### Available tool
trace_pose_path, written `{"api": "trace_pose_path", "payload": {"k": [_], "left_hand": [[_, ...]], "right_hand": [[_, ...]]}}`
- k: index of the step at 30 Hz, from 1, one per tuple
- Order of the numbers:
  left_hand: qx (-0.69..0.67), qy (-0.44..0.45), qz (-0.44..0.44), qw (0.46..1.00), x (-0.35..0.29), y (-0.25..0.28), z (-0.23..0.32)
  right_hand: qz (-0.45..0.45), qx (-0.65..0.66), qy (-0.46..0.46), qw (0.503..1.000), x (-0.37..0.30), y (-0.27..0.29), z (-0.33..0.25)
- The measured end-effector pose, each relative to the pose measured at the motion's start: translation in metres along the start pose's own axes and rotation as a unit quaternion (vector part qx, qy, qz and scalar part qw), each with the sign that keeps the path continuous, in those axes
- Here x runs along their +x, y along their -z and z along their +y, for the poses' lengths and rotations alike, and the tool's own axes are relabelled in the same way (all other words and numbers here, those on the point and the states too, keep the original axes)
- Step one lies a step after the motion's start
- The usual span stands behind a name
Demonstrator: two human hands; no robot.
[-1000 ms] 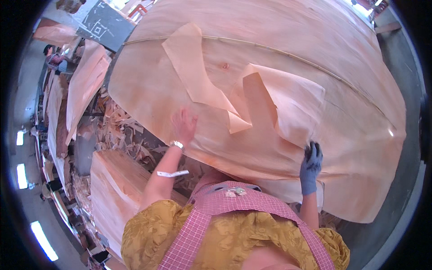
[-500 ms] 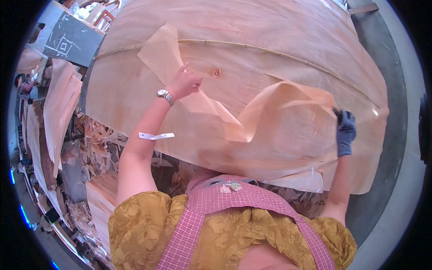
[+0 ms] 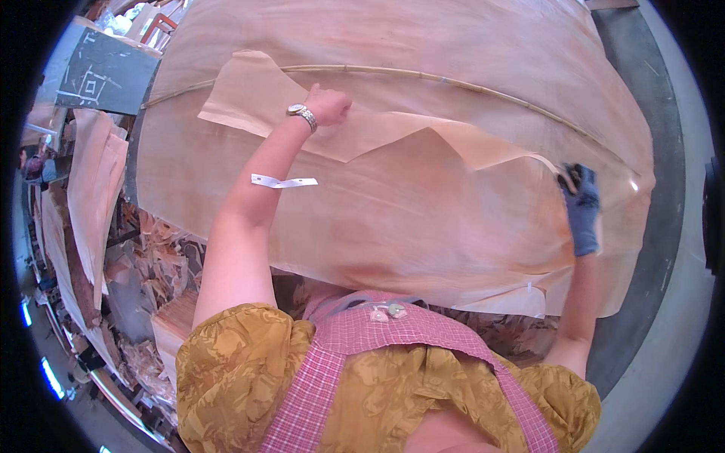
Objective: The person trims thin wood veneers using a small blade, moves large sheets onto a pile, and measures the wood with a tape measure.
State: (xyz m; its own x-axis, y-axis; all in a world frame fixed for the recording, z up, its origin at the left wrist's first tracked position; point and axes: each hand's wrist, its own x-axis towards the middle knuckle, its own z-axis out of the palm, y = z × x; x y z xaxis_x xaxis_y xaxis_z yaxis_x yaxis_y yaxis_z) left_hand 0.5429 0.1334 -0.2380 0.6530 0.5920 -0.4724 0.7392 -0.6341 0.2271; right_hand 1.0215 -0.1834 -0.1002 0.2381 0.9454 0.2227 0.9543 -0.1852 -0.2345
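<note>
A long, thin strip of wood veneer lies across a broad pale-pink veneer sheet, its left part flat and its right part raised in a fold. My left hand, bare with a metal watch at the wrist, is closed at the strip's upper edge; its fingertips are hidden. At the right, my right hand wears a grey-blue glove with dark fingers, somewhat blurred. Its fingers are closed around the strip's right end. Behind the strip, a thin bamboo rod crosses the sheet.
Torn veneer scraps pile up on the floor at the left, near hanging veneer sheets. A grey board with white marks stands at the far left. A dark grey surface edge curves along the right.
My left hand has moved up and to the right, and its pointing finger has curled in. The strip's twisted middle has flattened and shifted away from me. My right hand has risen slightly.
</note>
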Motion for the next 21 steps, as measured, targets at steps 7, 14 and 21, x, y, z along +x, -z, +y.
{"api": "trace_pose_path", "payload": {"k": [7, 14, 21], "left_hand": [[0.050, -0.022, 0.228, 0.972, -0.015, -0.001, 0.015], [-0.107, 0.068, 0.405, 0.905, -0.039, -0.061, 0.042], [-0.082, 0.164, 0.427, 0.886, -0.035, -0.080, 0.055]], "right_hand": [[-0.196, 0.295, 0.121, 0.927, 0.039, -0.128, -0.219], [-0.296, -0.026, 0.170, 0.940, 0.057, -0.218, -0.304], [-0.289, -0.013, 0.226, 0.930, 0.056, -0.242, -0.278]]}}
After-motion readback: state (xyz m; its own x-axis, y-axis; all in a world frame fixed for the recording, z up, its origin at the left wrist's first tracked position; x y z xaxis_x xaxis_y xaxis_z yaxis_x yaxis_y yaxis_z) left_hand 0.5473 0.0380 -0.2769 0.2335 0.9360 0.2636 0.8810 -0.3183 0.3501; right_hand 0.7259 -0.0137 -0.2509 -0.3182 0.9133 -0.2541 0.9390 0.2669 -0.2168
